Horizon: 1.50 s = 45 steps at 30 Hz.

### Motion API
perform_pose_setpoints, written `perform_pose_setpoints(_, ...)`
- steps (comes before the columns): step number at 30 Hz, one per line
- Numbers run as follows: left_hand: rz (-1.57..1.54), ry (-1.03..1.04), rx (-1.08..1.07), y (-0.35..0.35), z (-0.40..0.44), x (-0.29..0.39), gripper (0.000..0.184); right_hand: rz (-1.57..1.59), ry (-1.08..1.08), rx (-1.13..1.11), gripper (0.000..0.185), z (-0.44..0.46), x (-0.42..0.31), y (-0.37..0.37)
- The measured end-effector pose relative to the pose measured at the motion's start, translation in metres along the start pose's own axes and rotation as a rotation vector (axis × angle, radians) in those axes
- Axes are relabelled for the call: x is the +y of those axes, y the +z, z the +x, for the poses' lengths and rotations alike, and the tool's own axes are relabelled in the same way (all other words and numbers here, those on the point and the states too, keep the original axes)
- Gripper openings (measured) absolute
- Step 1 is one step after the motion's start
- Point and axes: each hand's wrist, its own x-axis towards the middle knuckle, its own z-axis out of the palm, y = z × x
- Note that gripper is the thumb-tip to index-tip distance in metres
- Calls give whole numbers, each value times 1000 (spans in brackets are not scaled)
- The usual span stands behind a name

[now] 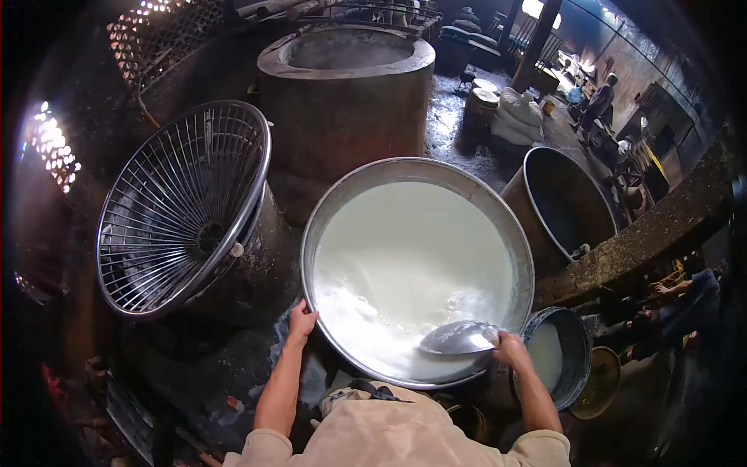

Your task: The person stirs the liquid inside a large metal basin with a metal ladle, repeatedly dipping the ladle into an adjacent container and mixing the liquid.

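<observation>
In front of me stands a wide round metal vat (pixel 311 257) holding white milky liquid (pixel 412 233), with foam near its front side. My left hand (pixel 302 321) grips the vat's rim at the front left, thumb on top and some fingers hidden. At the front right, my right hand (pixel 511 350) is closed on the edge of a shallow metal bowl (pixel 459 338). The bowl tilts, its lower part touching or dipping into the foamy surface.
A conical metal-barred basket (pixel 183 210) leans at left. Behind the vat is a round concrete-rimmed well or stove (pixel 346 74). At right stand an open metal drum (pixel 568 202) and a bucket (pixel 580 354) with pale liquid. People (pixel 599 101) and sacks (pixel 517 117) are farther back.
</observation>
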Motion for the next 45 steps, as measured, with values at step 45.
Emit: perform_pose_setpoints(45,-179,-113,-200,-18,-3,13,29,678,138,-139,39,-10,-200,81)
